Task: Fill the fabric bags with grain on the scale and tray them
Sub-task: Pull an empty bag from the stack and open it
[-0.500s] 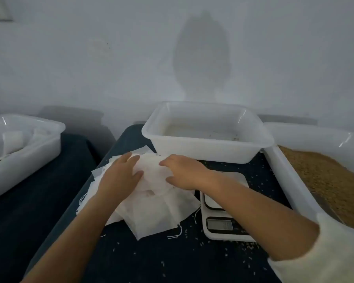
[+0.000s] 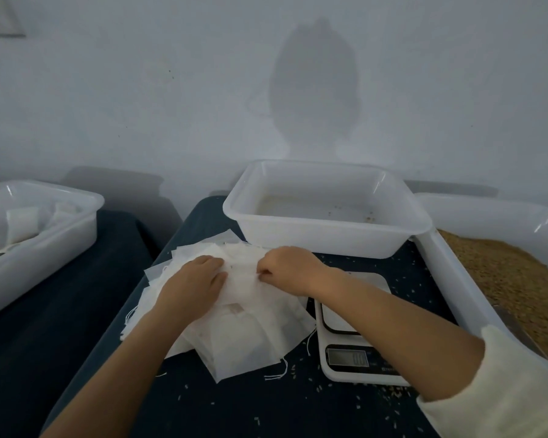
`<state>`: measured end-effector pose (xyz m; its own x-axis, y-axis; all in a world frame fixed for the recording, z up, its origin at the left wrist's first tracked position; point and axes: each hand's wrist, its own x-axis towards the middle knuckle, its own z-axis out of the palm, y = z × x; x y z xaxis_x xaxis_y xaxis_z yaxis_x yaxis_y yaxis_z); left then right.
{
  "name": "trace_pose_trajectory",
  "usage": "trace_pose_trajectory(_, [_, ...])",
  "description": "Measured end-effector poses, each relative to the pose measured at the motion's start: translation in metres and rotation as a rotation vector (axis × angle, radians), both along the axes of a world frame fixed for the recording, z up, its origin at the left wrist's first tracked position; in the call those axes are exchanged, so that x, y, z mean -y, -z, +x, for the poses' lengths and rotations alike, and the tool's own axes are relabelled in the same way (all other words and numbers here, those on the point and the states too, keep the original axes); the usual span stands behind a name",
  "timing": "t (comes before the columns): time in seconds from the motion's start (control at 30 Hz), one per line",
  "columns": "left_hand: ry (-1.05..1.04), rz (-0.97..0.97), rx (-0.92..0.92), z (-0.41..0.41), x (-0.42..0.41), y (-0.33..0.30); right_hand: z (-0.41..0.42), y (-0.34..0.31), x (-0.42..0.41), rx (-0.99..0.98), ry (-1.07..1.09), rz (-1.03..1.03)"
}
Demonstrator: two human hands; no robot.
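A loose pile of flat white fabric bags [image 2: 244,339] with drawstrings lies on the dark table in front of me. My left hand [image 2: 193,284] rests flat on the pile's top. My right hand [image 2: 287,265] has its fingers curled and pinches the top bag's edge. A white digital scale [image 2: 355,358] stands to the right of the pile, partly under my right forearm, with nothing on its platform. At the far right a white tray of brown grain [image 2: 519,286] runs along the table. At the far left, a white tray [image 2: 41,235] holds a few filled bags.
A white tub [image 2: 326,235] with a few grains on its floor stands behind the pile, against the wall. Spilled grains dot the dark table [image 2: 234,406] near the scale. A gap separates this table from the left one.
My right hand's fingers have curled onto the top bag's edge; my left hand has pressed flatter onto the pile. The pile has barely shifted.
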<state>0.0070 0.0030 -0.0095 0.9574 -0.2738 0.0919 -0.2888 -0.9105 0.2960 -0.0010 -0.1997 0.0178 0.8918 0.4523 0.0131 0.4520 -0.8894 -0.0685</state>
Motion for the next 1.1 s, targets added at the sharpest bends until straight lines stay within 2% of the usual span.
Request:
trace_pose_trajectory(0.07, [-0.022, -0.024, 0.001, -0.002, 0.0, -0.001, -0.001, -0.009, 0.006, -0.045, 0.092, 0.191])
trace_pose_trajectory(0.13, [-0.046, -0.109, 0.074, -0.008, 0.002, -0.004, -0.004, -0.024, 0.014, -0.153, 0.199, 0.495])
trace_pose_trajectory(0.2, [-0.011, -0.329, 0.175, -0.019, 0.008, -0.014, -0.013, -0.041, 0.02, -0.337, 0.272, 0.804])
trace_pose_trajectory(0.23, [0.048, -0.484, 0.167, -0.027, 0.013, -0.023, -0.02, -0.05, 0.023, -0.419, 0.288, 0.912])
trace_pose_trajectory(0.33, [0.199, -0.938, -0.038, -0.049, 0.032, -0.05, -0.041, -0.062, 0.026, -0.523, 0.308, 1.132])
trace_pose_trajectory(0.4, [0.142, -1.185, -0.214, -0.055, 0.044, -0.058, -0.054, -0.062, 0.025, -0.566, 0.321, 1.214])
trace_pose_trajectory(0.47, [0.054, -1.312, -0.326, -0.061, 0.055, -0.061, -0.066, -0.057, 0.023, -0.591, 0.363, 1.247])
trace_pose_trajectory(0.57, [-0.038, -1.349, -0.351, -0.069, 0.063, -0.055, -0.08, -0.052, 0.027, -0.605, 0.449, 1.376])
trace_pose_trajectory(0.67, [-0.073, -1.408, -0.361, -0.075, 0.066, -0.046, -0.097, -0.05, 0.037, -0.607, 0.377, 1.334])
trace_pose_trajectory(0.77, [-0.169, -1.524, -0.375, -0.075, 0.07, -0.035, -0.109, -0.043, 0.044, -0.745, 0.339, 1.325])
trace_pose_trajectory(0.87, [-0.249, -1.602, -0.414, -0.074, 0.075, -0.028, -0.112, -0.031, 0.044, -0.745, 0.422, 1.534])
trace_pose_trajectory(0.93, [-0.247, -1.608, -0.48, -0.073, 0.078, -0.025, -0.111, -0.028, 0.044, -0.684, 0.48, 1.592])
trace_pose_trajectory(1.0, [-0.238, -1.408, -0.422, -0.076, 0.079, -0.024, -0.109, -0.027, 0.046, -0.623, 0.52, 1.58])
trace_pose_trajectory(1.1, [-0.07, -0.914, 0.069, -0.087, 0.075, -0.026, -0.109, -0.028, 0.048, -0.588, 0.555, 1.534])
